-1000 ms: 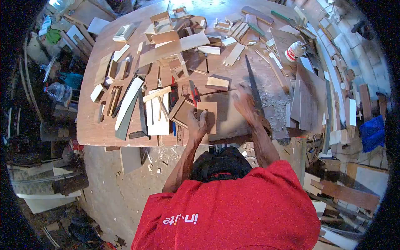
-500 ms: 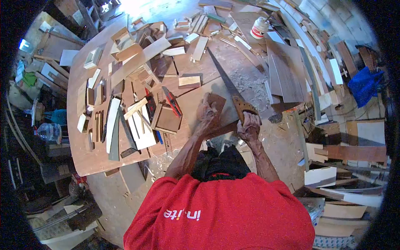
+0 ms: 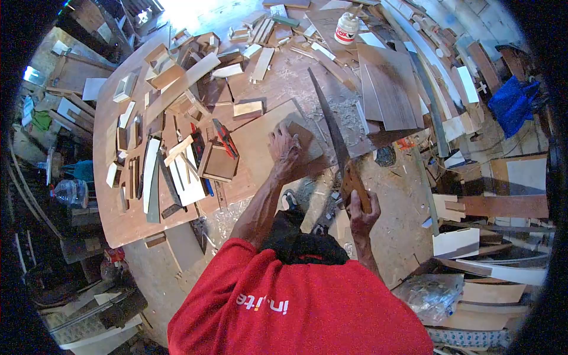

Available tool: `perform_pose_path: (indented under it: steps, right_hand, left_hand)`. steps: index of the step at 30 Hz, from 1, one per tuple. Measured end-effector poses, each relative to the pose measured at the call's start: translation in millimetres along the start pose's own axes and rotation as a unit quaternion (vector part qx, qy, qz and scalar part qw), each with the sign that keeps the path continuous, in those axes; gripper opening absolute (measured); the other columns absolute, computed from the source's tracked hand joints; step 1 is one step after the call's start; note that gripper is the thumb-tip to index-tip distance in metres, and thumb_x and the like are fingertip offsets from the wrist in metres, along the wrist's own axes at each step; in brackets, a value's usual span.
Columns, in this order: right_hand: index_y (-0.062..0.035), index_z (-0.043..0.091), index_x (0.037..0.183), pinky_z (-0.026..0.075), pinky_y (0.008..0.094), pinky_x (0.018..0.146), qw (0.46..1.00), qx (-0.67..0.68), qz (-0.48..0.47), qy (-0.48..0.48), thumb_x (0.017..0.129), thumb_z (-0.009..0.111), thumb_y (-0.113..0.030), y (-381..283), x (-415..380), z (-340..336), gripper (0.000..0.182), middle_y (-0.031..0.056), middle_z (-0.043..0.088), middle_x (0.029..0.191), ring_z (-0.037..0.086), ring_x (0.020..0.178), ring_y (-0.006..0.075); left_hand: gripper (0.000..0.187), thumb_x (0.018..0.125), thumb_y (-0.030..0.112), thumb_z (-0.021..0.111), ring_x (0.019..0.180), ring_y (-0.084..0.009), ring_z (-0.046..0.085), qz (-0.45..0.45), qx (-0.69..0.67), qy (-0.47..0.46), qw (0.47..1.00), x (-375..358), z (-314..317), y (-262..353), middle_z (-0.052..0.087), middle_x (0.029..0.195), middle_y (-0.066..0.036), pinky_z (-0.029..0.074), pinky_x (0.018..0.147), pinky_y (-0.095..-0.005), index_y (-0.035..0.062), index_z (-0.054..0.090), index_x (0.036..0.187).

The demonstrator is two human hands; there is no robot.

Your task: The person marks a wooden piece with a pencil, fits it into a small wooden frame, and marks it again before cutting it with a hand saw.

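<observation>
My left hand (image 3: 286, 149) lies with fingers spread on a small brown wooden piece (image 3: 303, 136), which rests on a larger light-brown board (image 3: 254, 145) at the table's near edge. In my right hand (image 3: 362, 214) is the wooden handle of a handsaw (image 3: 335, 130), held to the right of the board. The saw's long dark blade points away from me, apart from the small piece. A light wood block (image 3: 248, 109) and red-and-black clamps (image 3: 225, 141) are left of my left hand.
Wood offcuts and small wooden frames (image 3: 163, 65) cover the left and back of the worktable (image 3: 112, 228). A white glue bottle (image 3: 347, 28) stands at the back. Dark panels (image 3: 393, 89) lie to the right. Planks and a blue cloth (image 3: 513, 109) are farther right.
My right hand has drawn the saw back and to the right, away from the wood. My left hand has stayed on the small piece, its fingers more spread. The camera view has shifted.
</observation>
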State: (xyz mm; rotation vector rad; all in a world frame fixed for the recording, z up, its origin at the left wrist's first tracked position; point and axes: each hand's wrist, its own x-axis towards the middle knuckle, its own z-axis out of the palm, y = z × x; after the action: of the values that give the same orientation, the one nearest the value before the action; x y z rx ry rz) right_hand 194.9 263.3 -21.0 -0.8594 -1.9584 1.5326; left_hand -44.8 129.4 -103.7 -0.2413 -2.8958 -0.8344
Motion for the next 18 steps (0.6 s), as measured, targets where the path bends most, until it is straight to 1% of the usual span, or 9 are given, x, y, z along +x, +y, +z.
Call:
perform_pose_path:
  steps: [2, 3, 5, 6, 8, 11, 14, 16, 18]
  right_hand:
    - [-0.0024, 0.058, 0.090, 0.041, 0.0235, 0.045, 0.997, 0.070, 0.031, 0.030, 0.087, 0.065, -0.016, -14.9, -18.8, -12.5, 0.016, -0.0003, 0.055, 0.065, 0.050, 0.052, 0.0069]
    - [-0.0024, 0.058, 0.090, 0.041, 0.0235, 0.045, 0.996, 0.074, 0.031, 0.031, 0.087, 0.065, -0.016, -19.4, -25.5, -17.8, 0.016, -0.0003, 0.055, 0.065, 0.050, 0.052, 0.0069]
    - [0.0003, 0.061, 0.103, 0.042, 0.0234, 0.047, 0.997, 0.070, 0.026, 0.003, 0.087, 0.064, -0.016, -23.5, -37.0, -31.9, 0.023, 0.0022, 0.059, 0.070, 0.052, 0.054, 0.0075]
    - [0.0016, 0.060, 0.114, 0.044, 0.0229, 0.051, 1.000, 0.011, -0.027, -0.011, 0.087, 0.064, -0.016, 2.8, -42.8, -42.1, 0.033, 0.0043, 0.062, 0.077, 0.053, 0.057, 0.0080]
    - [0.0018, 0.060, 0.115, 0.045, 0.0227, 0.053, 1.000, 0.005, -0.013, -0.022, 0.087, 0.063, -0.016, 6.1, -54.5, -53.1, 0.033, 0.0049, 0.063, 0.080, 0.054, 0.058, 0.0081]
    - [0.0022, 0.060, 0.117, 0.046, 0.0239, 0.057, 0.999, -0.013, -0.006, -0.045, 0.087, 0.062, -0.015, 0.9, -61.3, -64.0, 0.034, 0.0069, 0.065, 0.086, 0.056, 0.062, 0.0093]
    - [0.0028, 0.060, 0.117, 0.048, 0.0265, 0.060, 0.997, -0.041, -0.018, -0.064, 0.087, 0.061, -0.014, 1.5, -67.9, -77.2, 0.034, 0.0098, 0.066, 0.092, 0.058, 0.067, 0.0116]
    - [0.0025, 0.060, 0.116, 0.049, 0.0286, 0.061, 0.991, -0.081, -0.101, -0.038, 0.087, 0.061, -0.014, 12.1, -71.3, -82.7, 0.034, 0.0103, 0.066, 0.091, 0.059, 0.067, 0.0134]
    - [0.0018, 0.061, 0.116, 0.049, 0.0277, 0.060, 0.998, -0.038, -0.043, -0.028, 0.087, 0.061, -0.014, 3.9, -79.5, -89.5, 0.033, 0.0098, 0.066, 0.091, 0.058, 0.065, 0.0129]
  left_hand:
    - [0.058, 0.080, 0.035, 0.066, 0.116, -0.0329, 0.046, -0.058, 0.124, -0.101, 0.985, 0.0, -11.6, 8.1, 0.049, 0.127, -0.010, 0.043, 0.086, -0.0520, 0.0126, 0.046, 0.129]
    - [0.058, 0.080, 0.035, 0.066, 0.116, -0.0329, 0.046, -0.055, 0.127, -0.099, 0.985, -4.2, -15.7, 11.1, 0.049, 0.127, -0.010, 0.043, 0.086, -0.0520, 0.0126, 0.046, 0.129]
    - [0.057, 0.078, 0.037, 0.067, 0.120, -0.0313, 0.041, 0.036, 0.092, -0.021, 0.995, -16.4, -22.0, 18.1, 0.042, 0.133, -0.010, 0.039, 0.087, -0.0565, 0.0163, 0.048, 0.128]
    - [0.057, 0.078, 0.037, 0.067, 0.120, -0.0313, 0.041, 0.036, 0.091, -0.020, 0.995, -18.8, -22.3, 19.2, 0.042, 0.133, -0.010, 0.039, 0.087, -0.0565, 0.0163, 0.048, 0.128]
    - [0.066, 0.073, 0.037, 0.067, 0.125, -0.0336, 0.037, 0.097, 0.145, -0.076, 0.982, -22.9, -20.2, 17.8, 0.041, 0.139, -0.008, 0.039, 0.089, -0.0581, 0.0263, 0.045, 0.134]
    - [0.065, 0.074, 0.038, 0.066, 0.127, -0.0344, 0.034, 0.087, 0.125, -0.038, 0.988, -25.7, 0.2, 10.1, 0.040, 0.140, -0.009, 0.036, 0.090, -0.0608, 0.0261, 0.046, 0.134]
    - [0.062, 0.077, 0.039, 0.064, 0.129, -0.0336, 0.032, 0.056, 0.146, -0.073, 0.985, -25.4, 0.4, 20.4, 0.039, 0.141, -0.009, 0.037, 0.088, -0.0599, 0.0264, 0.046, 0.135]
    - [0.060, 0.078, 0.039, 0.063, 0.128, -0.0332, 0.034, 0.053, 0.147, -0.065, 0.986, -27.7, -3.5, 25.9, 0.040, 0.140, -0.009, 0.037, 0.088, -0.0598, 0.0268, 0.046, 0.134]
    - [0.059, 0.078, 0.039, 0.063, 0.127, -0.0328, 0.035, 0.050, 0.147, -0.056, 0.986, -27.8, -0.2, 25.0, 0.041, 0.139, -0.008, 0.037, 0.087, -0.0597, 0.0272, 0.047, 0.134]
